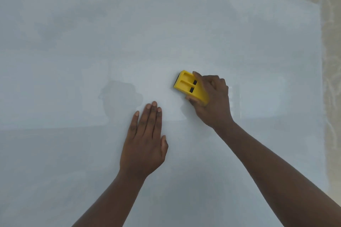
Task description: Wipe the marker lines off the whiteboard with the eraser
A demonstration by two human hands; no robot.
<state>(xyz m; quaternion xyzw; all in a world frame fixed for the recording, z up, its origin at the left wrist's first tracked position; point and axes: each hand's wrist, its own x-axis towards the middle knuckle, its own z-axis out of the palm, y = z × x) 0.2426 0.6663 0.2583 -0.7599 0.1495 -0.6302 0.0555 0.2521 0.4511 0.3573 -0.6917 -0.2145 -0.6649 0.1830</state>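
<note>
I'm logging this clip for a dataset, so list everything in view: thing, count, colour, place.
whiteboard: one, pale grey-white, lies flat and fills nearly the whole view; no clear marker lines show, only faint smudges.
eraser: one, yellow with a dark pad underneath, on the board right of centre.
patterned surface: one, beige, strip along the right edge and top right corner.
left hand: one, flat on the board, palm down, below the centre.
right hand: one, fingers closed on the eraser's near end.
</note>
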